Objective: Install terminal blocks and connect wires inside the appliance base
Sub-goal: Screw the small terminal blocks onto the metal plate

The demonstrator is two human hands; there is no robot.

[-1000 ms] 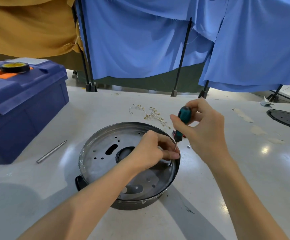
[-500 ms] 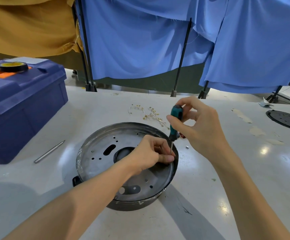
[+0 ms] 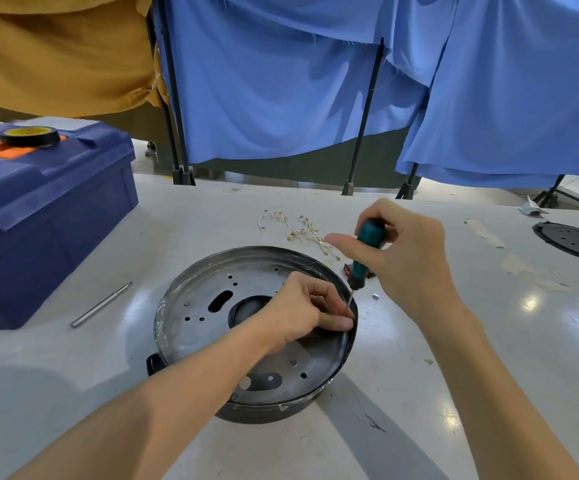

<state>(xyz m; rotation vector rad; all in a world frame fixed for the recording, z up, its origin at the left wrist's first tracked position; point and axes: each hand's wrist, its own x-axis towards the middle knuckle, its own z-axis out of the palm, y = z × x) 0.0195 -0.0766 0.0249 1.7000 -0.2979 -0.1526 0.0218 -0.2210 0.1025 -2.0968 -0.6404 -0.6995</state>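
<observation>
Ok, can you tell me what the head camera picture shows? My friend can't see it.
A person's right hand holds a teal screwdriver tip-down over the edge of a round metal base on a white table, while the left hand pinches at the screwdriver's tip. A blue toolbox stands to the left, and small wires lie behind the base.

The screwdriver (image 3: 367, 244) tip vanishes behind the left hand (image 3: 301, 313), can't tell what's under those fingers. Way off right of the right hand (image 3: 409, 258), the black plate (image 3: 572, 242) gets cropped.
</observation>
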